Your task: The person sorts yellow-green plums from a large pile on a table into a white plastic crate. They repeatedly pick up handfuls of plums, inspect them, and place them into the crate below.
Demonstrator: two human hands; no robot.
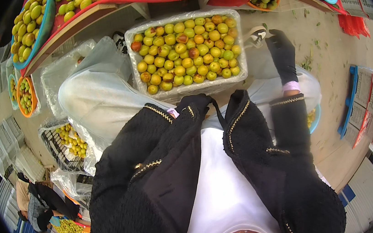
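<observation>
My left hand (197, 103), in a black glove, is at my waist. Its fingers look closed on a thin black strap (218, 111) that runs to the front of my black jacket (242, 124). Over my right knee, my right hand (281, 48), also black-gloved, is raised with nothing visible in it. Between my legs stands a plastic-lined white crate (241, 44) filled with yellow-green and reddish jujube-like fruits (186, 52). Both hands are apart from the fruit.
Ahead is a red-covered table (104, 3) bearing fruit and blue baskets (51, 18). A lined black crate (61, 155) and orange basket (34, 96) stand at left. Stacked cartons (368, 106) are at right. People (41, 202) are by more fruit, lower left.
</observation>
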